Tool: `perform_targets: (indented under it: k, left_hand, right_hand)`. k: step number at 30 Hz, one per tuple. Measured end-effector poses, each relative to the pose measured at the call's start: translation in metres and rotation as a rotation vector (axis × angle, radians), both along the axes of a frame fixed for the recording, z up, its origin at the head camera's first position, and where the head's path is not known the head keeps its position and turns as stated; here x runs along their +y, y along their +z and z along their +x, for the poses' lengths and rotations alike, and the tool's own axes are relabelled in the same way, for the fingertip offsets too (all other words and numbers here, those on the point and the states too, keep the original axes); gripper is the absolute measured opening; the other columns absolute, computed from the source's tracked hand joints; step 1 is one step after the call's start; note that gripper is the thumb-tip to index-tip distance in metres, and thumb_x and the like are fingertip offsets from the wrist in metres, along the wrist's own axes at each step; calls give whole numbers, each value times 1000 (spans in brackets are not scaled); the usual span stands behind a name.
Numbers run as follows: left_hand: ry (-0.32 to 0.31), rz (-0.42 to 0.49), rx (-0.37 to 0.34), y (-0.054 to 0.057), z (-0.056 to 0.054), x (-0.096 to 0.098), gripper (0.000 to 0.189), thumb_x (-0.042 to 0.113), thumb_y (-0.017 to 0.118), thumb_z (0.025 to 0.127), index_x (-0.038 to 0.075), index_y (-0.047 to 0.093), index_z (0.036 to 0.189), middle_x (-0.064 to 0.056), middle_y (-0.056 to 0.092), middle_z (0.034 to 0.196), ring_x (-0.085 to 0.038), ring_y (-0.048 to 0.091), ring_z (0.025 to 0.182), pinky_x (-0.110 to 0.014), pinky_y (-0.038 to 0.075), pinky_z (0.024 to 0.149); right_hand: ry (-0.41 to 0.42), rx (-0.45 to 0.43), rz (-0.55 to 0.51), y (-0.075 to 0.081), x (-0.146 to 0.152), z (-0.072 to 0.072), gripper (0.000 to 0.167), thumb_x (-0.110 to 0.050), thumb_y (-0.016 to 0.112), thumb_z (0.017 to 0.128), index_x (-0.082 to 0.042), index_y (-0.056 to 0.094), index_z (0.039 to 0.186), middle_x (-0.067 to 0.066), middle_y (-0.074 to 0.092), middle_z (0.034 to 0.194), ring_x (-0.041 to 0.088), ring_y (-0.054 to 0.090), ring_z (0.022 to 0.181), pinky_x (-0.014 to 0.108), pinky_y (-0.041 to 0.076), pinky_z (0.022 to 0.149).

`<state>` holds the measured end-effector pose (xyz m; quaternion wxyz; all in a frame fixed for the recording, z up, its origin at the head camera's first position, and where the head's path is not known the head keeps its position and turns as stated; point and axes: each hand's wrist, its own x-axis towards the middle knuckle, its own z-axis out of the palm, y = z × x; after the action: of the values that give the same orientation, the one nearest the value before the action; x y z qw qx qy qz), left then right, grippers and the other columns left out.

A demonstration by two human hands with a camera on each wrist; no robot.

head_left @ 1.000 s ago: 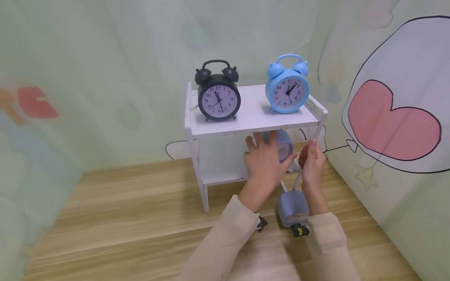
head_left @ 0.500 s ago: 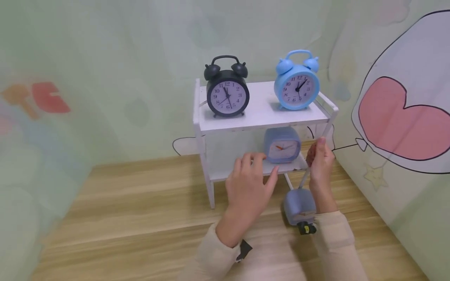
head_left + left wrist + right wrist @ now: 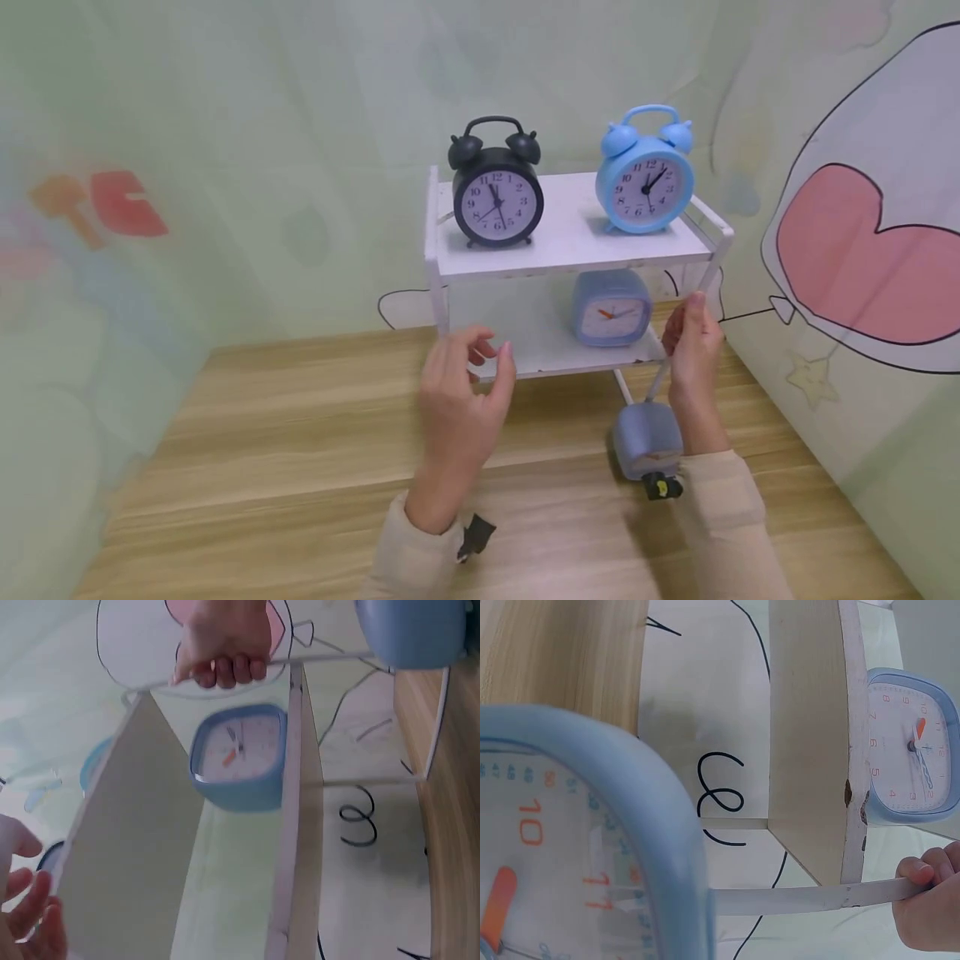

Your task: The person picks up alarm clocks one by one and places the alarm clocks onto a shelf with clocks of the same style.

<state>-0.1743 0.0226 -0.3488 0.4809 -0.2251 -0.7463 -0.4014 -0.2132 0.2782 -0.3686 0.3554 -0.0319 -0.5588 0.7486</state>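
A white two-tier rack point(image 3: 567, 212) stands on the wood-look surface. My right hand point(image 3: 693, 358) grips its right front post, fingers wrapped round the bar in the left wrist view. My left hand point(image 3: 465, 400) hovers before the left part of the lower shelf, fingers loosely bent around nothing. On that shelf's right side, a blue square alarm clock point(image 3: 612, 321) stands upright, facing forward. A second blue square clock point(image 3: 647, 435) is by the right front leg, next to my right wrist; its dial fills the near left of the right wrist view.
On the top shelf, a black twin-bell alarm clock point(image 3: 498, 204) stands at the left and a light blue twin-bell alarm clock point(image 3: 646, 193) at the right. Printed fabric walls point(image 3: 300, 125) enclose the back and sides of the wooden surface point(image 3: 300, 467).
My left hand has let go of the square clock on the lower shelf and drawn back to the left. My right hand keeps its grip on the post. The head view has shifted slightly.
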Motion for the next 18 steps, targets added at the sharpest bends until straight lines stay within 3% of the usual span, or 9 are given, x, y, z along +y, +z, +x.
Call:
perform_targets:
  k: [4,8,14,18]
  left_hand:
    - [86,111,13,-3,-10,-13,28,22,63,93,0,55,107,-13,55,91,-26,53,78,-31,44,64]
    - [68,203,-53,-8,-18,-22,36,23,57,97,-2,43,119,-19,46,107,-31,46,96,-36,37,79]
    - [-190,281,-285,-13,-29,-28,37,23,43,107,0,36,135,-16,51,114,-26,50,103,-36,40,85]
    - [-339,297,-341,-13,-36,-28,31,18,34,110,-1,38,135,-18,61,102,-28,59,93,-40,47,80]
  right_hand:
    - [2,13,-2,0,1,-1,46,-24,39,108,-9,41,65,-2,35,54,7,27,45,17,21,44]
    - [-5,18,24,-1,2,-1,45,-26,39,108,-9,42,66,-3,37,56,6,28,46,17,22,45]
    - [34,28,38,-1,4,0,46,-27,39,109,-7,40,67,-1,35,56,9,26,47,21,21,46]
    - [64,41,42,-1,5,0,47,-27,38,109,-6,39,67,1,33,56,12,24,49,23,22,47]
